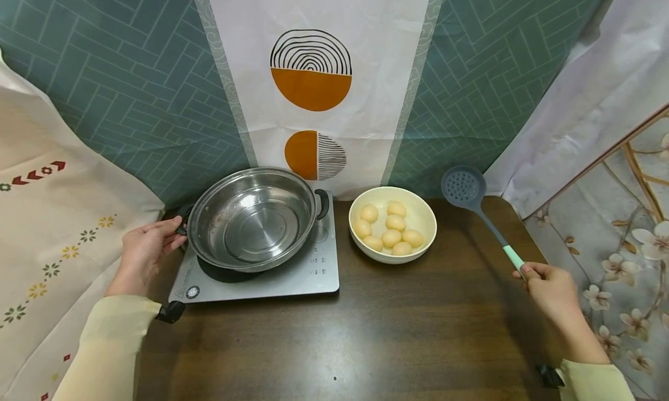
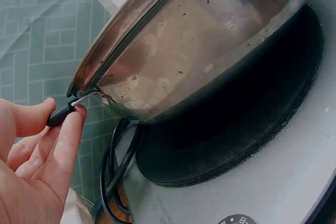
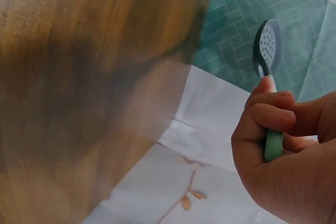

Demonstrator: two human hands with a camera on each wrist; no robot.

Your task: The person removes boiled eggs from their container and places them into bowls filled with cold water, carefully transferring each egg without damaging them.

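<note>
A wide stainless steel pan (image 1: pixel 261 232) with black side handles is over the induction cooktop (image 1: pixel 261 290) at the left. My left hand (image 1: pixel 143 253) pinches the pan's left handle (image 2: pixel 61 114) between thumb and fingers. In the left wrist view, the black round plate (image 2: pixel 236 135) shows below the pan; whether they touch everywhere I cannot tell. At the right, my right hand (image 1: pixel 551 290) grips the pale green handle of a grey skimmer (image 1: pixel 463 187). The skimmer is held up off the table, its perforated head pointing away from me. In the right wrist view, fingers (image 3: pixel 265 116) curl round the handle.
A cream bowl (image 1: pixel 428 229) holding several pale eggs (image 1: pixel 395 222) stands right of the cooktop on the brown wooden table (image 1: pixel 397 325). A black cord (image 2: pixel 105 174) lies behind the cooktop's left side. Patterned cloths (image 1: pixel 313 17) hang at the back and both sides.
</note>
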